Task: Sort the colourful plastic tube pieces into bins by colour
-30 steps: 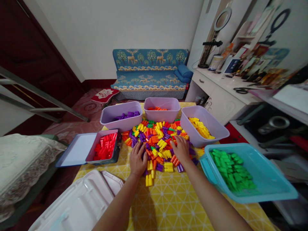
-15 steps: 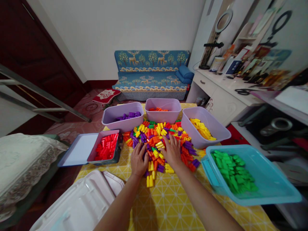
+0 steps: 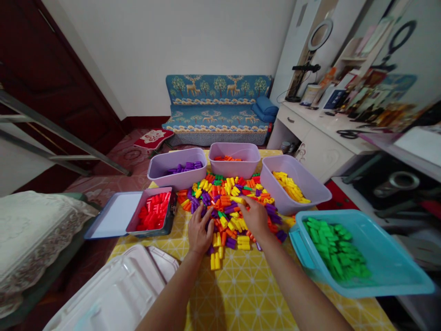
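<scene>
A heap of small plastic building pieces [image 3: 225,225] in yellow, orange, purple, red and green lies mid-table. My left hand [image 3: 200,232] rests on the heap's near left side, fingers apart, touching purple pieces and holding nothing. Over the heap's right part, my right hand [image 3: 255,218] pinches a yellow building piece [image 3: 237,200] between thumb and fingers. Sorted by colour, pieces fill the containers around: purple in a lilac bin [image 3: 161,174], orange in another lilac bin [image 3: 234,169], yellow in a third lilac bin [image 3: 280,197], red in a tin box [image 3: 142,207], green in a turquoise tub [image 3: 389,271].
White plastic lids [image 3: 117,289] lie at the table's near left. The tin's open lid [image 3: 115,216] extends past the left edge. A yellow patterned cloth [image 3: 237,294] covers the table. A white desk [image 3: 320,138] with clutter stands right; a blue sofa [image 3: 220,112] is behind.
My right hand has gone from lying spread on the heap to pinching a yellow piece, shifting slightly right. Pieces beneath it have shifted. My left hand has stayed nearly still.
</scene>
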The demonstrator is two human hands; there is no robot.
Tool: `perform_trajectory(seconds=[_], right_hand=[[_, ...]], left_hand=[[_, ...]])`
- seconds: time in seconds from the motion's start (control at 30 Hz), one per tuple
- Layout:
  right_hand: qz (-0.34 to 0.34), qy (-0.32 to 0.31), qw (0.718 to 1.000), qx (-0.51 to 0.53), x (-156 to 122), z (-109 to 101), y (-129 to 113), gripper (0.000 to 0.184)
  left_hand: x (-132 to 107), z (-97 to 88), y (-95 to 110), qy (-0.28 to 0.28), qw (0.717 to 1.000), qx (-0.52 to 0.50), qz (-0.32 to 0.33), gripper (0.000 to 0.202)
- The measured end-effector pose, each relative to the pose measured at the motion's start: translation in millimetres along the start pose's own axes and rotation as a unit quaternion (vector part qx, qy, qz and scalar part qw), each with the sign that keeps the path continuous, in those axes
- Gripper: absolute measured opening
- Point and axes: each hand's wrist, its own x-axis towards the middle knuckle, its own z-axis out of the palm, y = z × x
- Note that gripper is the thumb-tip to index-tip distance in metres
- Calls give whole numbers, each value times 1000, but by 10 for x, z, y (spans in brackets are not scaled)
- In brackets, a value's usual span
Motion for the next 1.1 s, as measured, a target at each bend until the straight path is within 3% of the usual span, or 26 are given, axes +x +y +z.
perform_trajectory(seconds=[0.1,0.2,0.3,0.37,0.57,0.7,0.77,0.83,0.9,1.03,1.1], right_hand=[[86,98,980,151,243,-239,159,27],[181,209,896,347,473,-478,345,29],[248,218,820,468,589,-653,475,20],[252,195,808,496,584,-698,501,19],[219,151,855,445,259,-461,386,35],[142,79,958,237,-35,-220,399,29],[102,51,988,104,-158,-119,433,28],[79,34,996,22,-253,-24,448,37],[56,10,998,6,-314,59,427,43],[-21,-51,993,105,-367,115,329,43],[-42,-20,991,127,-398,74,317,39]], left_hand=[[1,-10,10,-1,1000,5,-5,44],[3,-15,20,-2,1000,6,-4,44],[5,-11,19,2,1000,3,-1,43],[4,-4,12,4,1000,3,-1,43],[-4,9,-6,2,1000,12,0,44],[-3,3,1,1,1000,10,-1,43],[-2,0,4,1,1000,10,-2,43],[0,-3,6,1,1000,12,0,43],[2,-6,9,2,1000,13,1,44],[5,-9,9,5,1000,14,4,44],[5,-6,5,7,1000,14,6,43]])
